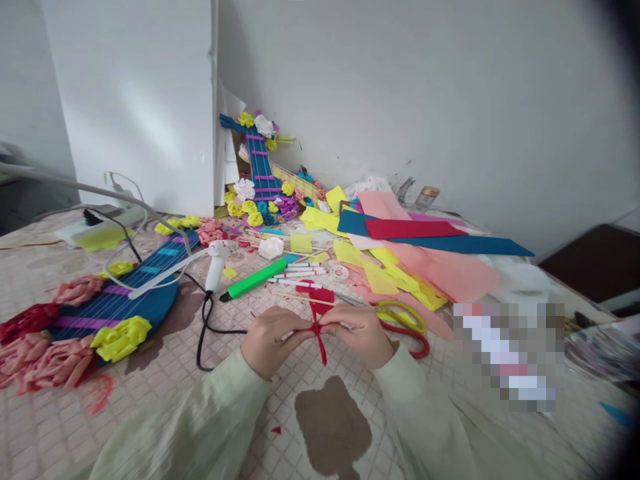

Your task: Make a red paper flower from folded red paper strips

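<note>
My left hand [270, 339] and my right hand [364, 333] meet above the middle of the table. Between their fingertips is a narrow red paper strip [321, 350], pinched from both sides, with one end hanging down. Just beyond the fingers lie red paper pieces [325, 299], beside a thin wooden stick [297, 297]. Right of my right hand rest scissors [419, 343] with yellow and red-orange handles. Past my left hand, a long green tool [257, 279] with a dark tip lies flat, and a white glue gun [215, 270] stands near it.
On the left lies a blue guitar-shaped piece [165, 293] with paper flowers [123, 338]; another blue guitar shape [260, 163] leans at the back. Coloured paper sheets [440, 267] pile up at the back right. Several markers [300, 272], a power strip [100, 227] and a black cord [203, 333] also lie here.
</note>
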The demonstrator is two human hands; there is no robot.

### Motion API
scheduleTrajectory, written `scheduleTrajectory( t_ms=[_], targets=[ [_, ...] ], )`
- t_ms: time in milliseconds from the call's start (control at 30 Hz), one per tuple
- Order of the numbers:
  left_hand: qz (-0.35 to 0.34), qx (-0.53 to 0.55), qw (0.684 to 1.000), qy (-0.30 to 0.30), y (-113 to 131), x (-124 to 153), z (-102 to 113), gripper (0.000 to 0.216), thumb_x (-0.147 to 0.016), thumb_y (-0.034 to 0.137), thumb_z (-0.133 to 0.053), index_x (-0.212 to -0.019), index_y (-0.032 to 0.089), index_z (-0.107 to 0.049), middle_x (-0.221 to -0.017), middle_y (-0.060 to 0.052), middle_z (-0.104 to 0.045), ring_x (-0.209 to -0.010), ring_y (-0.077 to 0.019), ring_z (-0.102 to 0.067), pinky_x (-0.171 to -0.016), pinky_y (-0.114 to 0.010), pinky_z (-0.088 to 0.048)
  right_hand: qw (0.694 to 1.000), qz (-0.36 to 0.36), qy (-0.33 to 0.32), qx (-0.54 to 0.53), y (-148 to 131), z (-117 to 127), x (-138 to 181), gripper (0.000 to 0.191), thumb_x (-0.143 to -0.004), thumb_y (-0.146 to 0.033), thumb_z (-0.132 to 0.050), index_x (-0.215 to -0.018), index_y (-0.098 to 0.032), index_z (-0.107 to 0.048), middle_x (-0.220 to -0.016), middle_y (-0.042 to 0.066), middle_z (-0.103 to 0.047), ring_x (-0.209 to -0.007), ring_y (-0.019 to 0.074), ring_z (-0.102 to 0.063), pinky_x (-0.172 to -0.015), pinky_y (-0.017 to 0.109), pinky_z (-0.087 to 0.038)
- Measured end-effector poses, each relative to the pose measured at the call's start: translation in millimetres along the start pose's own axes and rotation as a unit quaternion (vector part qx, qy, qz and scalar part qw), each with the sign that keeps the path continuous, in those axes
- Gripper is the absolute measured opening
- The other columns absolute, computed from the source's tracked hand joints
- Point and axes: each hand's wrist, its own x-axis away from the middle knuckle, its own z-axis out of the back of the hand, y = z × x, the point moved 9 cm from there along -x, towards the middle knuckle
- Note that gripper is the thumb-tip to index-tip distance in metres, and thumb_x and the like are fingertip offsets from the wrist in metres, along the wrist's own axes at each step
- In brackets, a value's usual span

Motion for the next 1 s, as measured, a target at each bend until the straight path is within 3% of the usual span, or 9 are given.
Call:
scheduleTrajectory(
  t_ms=[200, 333, 400, 533, 667, 733, 800, 867, 1000],
  targets=[
    [0.099, 0.011, 0.995, -0.033, -11, 3, -7, 0.02, -0.068, 0.018, -0.059, -0.088, 0.013, -0.059, -0.079, -0.007, -0.065, -0.073, -0.0157, -0.06, -0.066, -0.027, -0.049, 0.994, -0.101, -0.03, -0.026, 19, -3, -1, 0.01, -0.07, -0.021, -0.062, -0.078, -0.018, -0.065, -0.077, 0.004, -0.066, -0.073, 0.0148, -0.059, -0.07, 0.025, -0.046],
    [0.12, -0.008, 0.992, -0.027, -12, 2, -3, 0.04, -0.066, 0.02, -0.06, -0.104, 0.013, -0.052, -0.102, -0.011, -0.058, -0.096, -0.0208, -0.053, -0.083, -0.035, -0.043, 0.981, -0.169, -0.023, -0.09, 34, -3, 1, 0.015, -0.069, -0.024, -0.062, -0.083, -0.018, -0.064, -0.084, 0.004, -0.065, -0.08, 0.0157, -0.058, -0.072, 0.027, -0.045],
    [0.108, -0.01, 0.994, -0.011, -12, 1, 1, 0.034, -0.067, 0.02, -0.06, -0.101, 0.015, -0.054, -0.108, -0.011, -0.054, -0.102, -0.0217, -0.048, -0.087, -0.037, -0.039, 0.962, -0.22, -0.034, -0.156, 43, -9, 4, 0.018, -0.07, -0.026, -0.061, -0.085, -0.017, -0.062, -0.083, 0.004, -0.065, -0.074, 0.0147, -0.059, -0.066, 0.026, -0.046],
    [0.096, 0.025, 0.995, -0.015, -16, -1, -2, 0.02, -0.07, 0.021, -0.06, -0.089, 0.017, -0.059, -0.098, -0.009, -0.057, -0.095, -0.0203, -0.052, -0.084, -0.036, -0.041, 0.895, -0.324, -0.078, -0.298, 51, -27, 14, 0.025, -0.069, -0.033, -0.061, -0.086, -0.015, -0.059, -0.068, 0.003, -0.063, -0.057, 0.0125, -0.059, -0.057, 0.026, -0.047],
    [0.12, 0.094, 0.988, -0.027, -20, 0, -6, 0.016, -0.07, 0.021, -0.059, -0.085, 0.017, -0.061, -0.094, -0.009, -0.06, -0.093, -0.02, -0.054, -0.083, -0.035, -0.042, 0.851, -0.347, -0.147, -0.365, 47, -43, 22, 0.032, -0.072, -0.042, -0.056, -0.084, -0.013, -0.06, -0.073, 0.006, -0.064, -0.061, 0.0154, -0.061, -0.061, 0.031, -0.048],
    [0.148, 0.137, 0.979, -0.031, -23, 1, -9, 0.014, -0.07, 0.021, -0.059, -0.083, 0.015, -0.061, -0.092, -0.009, -0.062, -0.09, -0.0196, -0.055, -0.081, -0.034, -0.043, 0.879, -0.344, -0.125, -0.308, 52, -34, 21, 0.036, -0.074, -0.045, -0.051, -0.082, -0.013, -0.063, -0.074, 0.006, -0.064, -0.065, 0.0168, -0.061, -0.064, 0.032, -0.048],
    [0.193, 0.176, 0.965, -0.036, -28, 4, -12, 0.014, -0.07, 0.022, -0.059, -0.082, 0.014, -0.06, -0.088, -0.009, -0.063, -0.085, -0.0188, -0.057, -0.078, -0.032, -0.045, 0.919, -0.332, -0.048, -0.205, 58, -12, 16, 0.037, -0.075, -0.046, -0.049, -0.079, -0.012, -0.065, -0.076, 0.007, -0.064, -0.071, 0.0177, -0.06, -0.068, 0.032, -0.046],
    [0.239, 0.205, 0.948, -0.038, -33, 7, -15, 0.015, -0.07, 0.023, -0.059, -0.08, 0.013, -0.059, -0.082, -0.008, -0.064, -0.078, -0.0176, -0.059, -0.073, -0.029, -0.046, 0.939, -0.308, 0.018, -0.15, 56, 7, 11, 0.036, -0.076, -0.044, -0.049, -0.079, -0.012, -0.065, -0.08, 0.008, -0.064, -0.076, 0.0176, -0.058, -0.071, 0.031, -0.045],
    [0.292, 0.253, 0.921, -0.056, -38, 13, -23, 0.016, -0.068, 0.026, -0.06, -0.075, 0.012, -0.058, -0.073, -0.006, -0.063, -0.069, -0.0153, -0.058, -0.065, -0.026, -0.047, 0.95, -0.237, -0.026, -0.203, 34, 2, 1, 0.029, -0.078, -0.038, -0.05, -0.094, -0.016, -0.06, -0.088, 0.006, -0.062, -0.08, 0.0159, -0.057, -0.073, 0.029, -0.045]
  ],
)
